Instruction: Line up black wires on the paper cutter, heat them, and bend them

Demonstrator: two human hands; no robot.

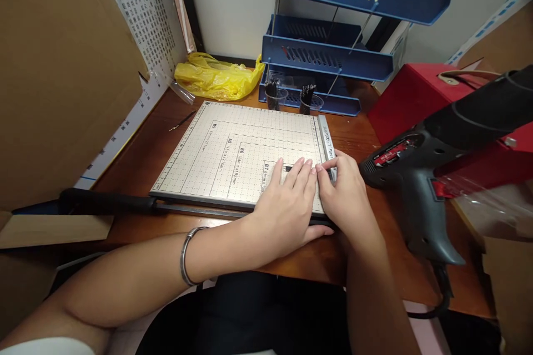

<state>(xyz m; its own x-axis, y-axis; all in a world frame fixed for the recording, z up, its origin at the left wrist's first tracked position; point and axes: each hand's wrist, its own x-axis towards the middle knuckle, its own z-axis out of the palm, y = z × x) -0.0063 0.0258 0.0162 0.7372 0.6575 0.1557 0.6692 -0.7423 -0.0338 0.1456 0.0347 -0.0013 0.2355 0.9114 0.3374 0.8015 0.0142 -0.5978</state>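
A paper cutter with a cream gridded board lies on the brown desk. My left hand rests flat on its lower right part, fingers stretched out over some thin black pieces, whose ends show between the fingers. Beside it, my right hand curls at the board's right edge by the metal ruler strip. Its thumb and index finger are pinched close together; whatever lies between them is hidden. The cutter's black handle and blade arm run along the near edge.
Two clear cups of thin black pieces stand behind the board, by a blue tiered rack. A yellow plastic bag lies back left. On the right are a heat gun and a red box. Cardboard walls the left.
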